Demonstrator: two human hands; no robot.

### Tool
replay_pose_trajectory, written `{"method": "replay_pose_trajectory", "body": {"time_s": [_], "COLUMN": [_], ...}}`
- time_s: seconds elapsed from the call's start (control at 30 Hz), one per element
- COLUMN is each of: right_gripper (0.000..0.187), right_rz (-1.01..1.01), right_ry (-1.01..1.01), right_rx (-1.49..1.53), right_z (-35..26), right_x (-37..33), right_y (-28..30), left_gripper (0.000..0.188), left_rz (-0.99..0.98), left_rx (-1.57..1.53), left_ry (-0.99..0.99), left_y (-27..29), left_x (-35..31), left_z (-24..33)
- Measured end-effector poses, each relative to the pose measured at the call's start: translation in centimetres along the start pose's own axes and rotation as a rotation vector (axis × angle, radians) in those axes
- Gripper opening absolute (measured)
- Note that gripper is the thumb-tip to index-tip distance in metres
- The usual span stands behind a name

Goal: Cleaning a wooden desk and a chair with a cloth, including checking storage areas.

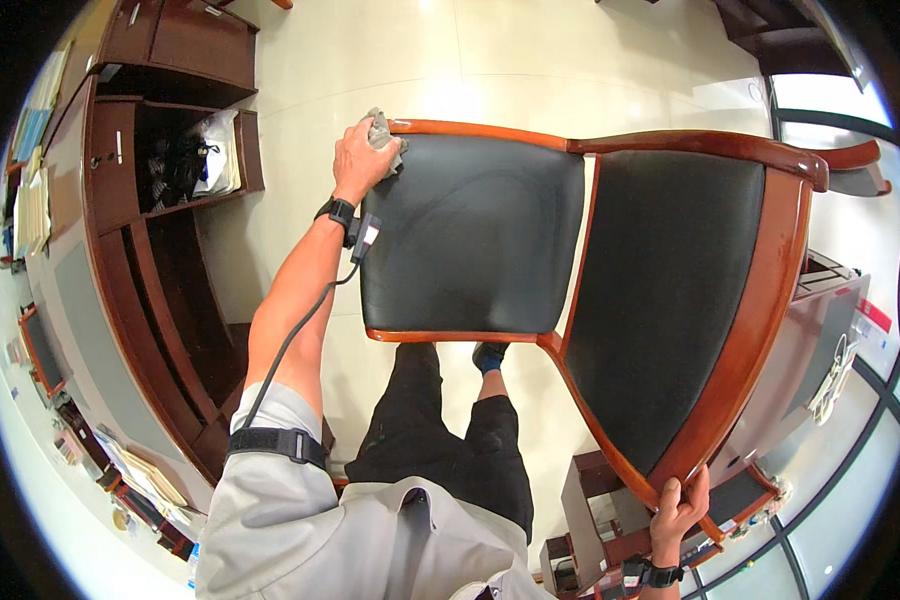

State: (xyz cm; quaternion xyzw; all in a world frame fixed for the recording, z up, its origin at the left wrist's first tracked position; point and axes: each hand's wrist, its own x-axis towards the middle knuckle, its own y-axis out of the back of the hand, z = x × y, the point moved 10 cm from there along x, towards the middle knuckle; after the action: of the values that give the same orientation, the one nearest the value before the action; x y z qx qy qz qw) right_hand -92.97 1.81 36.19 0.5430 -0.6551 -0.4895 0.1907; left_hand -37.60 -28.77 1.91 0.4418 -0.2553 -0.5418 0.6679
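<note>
A wooden chair (670,290) with a black padded seat and backrest and a glossy reddish-brown frame stands in front of me, its back toward the right. With my left hand (362,160) I press a crumpled grey cloth (386,140) against the far left corner of the black seat (475,235). Faint curved smears show on the seat's surface. My right hand (680,508) grips the near end of the backrest's wooden top rail, with thumb and fingers closed round it.
On the left runs a dark wooden desk (155,330) with open shelves, a white bag (218,155) and black items in one. Another desk (820,350) stands at the right, near a second chair (855,170). Pale tiled floor (360,50) lies beyond the seat.
</note>
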Motion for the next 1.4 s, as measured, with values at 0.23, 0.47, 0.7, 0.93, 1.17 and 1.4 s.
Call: {"method": "replay_pose_trajectory", "body": {"time_s": [0.23, 0.47, 0.7, 0.93, 1.17, 1.4], "right_gripper": [0.043, 0.041, 0.037, 0.040, 0.035, 0.032], "right_rz": [-0.039, -0.005, -0.026, 0.002, 0.055, 0.038], "right_ry": [0.028, 0.081, 0.068, 0.017, 0.070, 0.106], "right_rx": [0.011, 0.014, 0.111, 0.042, -0.012, -0.008], "right_z": [0.9, 0.7, -1.4, 0.6, 0.2, -1.1], "right_x": [-0.1, 0.2, 0.6, 0.0, -0.2, 0.4], "right_y": [-0.2, -0.3, -0.4, -0.3, 0.3, 0.1], "left_gripper": [0.061, 0.064, 0.060, 0.051, 0.042, 0.044], "left_rz": [-0.068, -0.194, -0.088, 0.073, 0.077, -0.164], "left_rx": [-0.098, -0.135, -0.092, 0.166, 0.335, 0.281], "left_ry": [0.001, 0.277, 0.268, -0.098, -0.230, -0.387], "left_y": [0.0, -0.9, 0.1, 0.3, -2.1, -10.5], "left_x": [-9.1, -26.4, -24.1, -7.8, 0.9, 1.2], "left_z": [-4.5, -11.2, -9.7, -0.4, 7.7, 18.0]}}
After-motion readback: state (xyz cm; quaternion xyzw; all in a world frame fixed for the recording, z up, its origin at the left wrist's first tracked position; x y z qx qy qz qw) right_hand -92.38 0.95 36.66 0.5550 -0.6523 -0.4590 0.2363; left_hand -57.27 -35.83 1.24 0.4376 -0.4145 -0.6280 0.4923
